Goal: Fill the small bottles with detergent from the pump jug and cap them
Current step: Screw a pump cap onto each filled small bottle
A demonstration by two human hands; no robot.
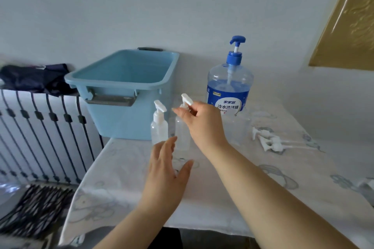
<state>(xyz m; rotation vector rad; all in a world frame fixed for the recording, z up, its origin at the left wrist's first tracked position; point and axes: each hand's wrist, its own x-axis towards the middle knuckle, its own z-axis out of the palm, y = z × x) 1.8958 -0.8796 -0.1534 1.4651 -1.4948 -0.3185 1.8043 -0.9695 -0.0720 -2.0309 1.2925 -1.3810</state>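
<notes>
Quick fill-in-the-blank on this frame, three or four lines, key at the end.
The right hand pinches the pump top of a small ____.
The pump jug has a ____ pump head.
The left hand holds ____.
Loose pump caps lie on the table, on the jug's ____ side.
Missing: bottle; blue; nothing; right.

Neck of one small bottle (181,133) behind the right hand (204,123); grey object (366,187) half beyond the right edge
</notes>
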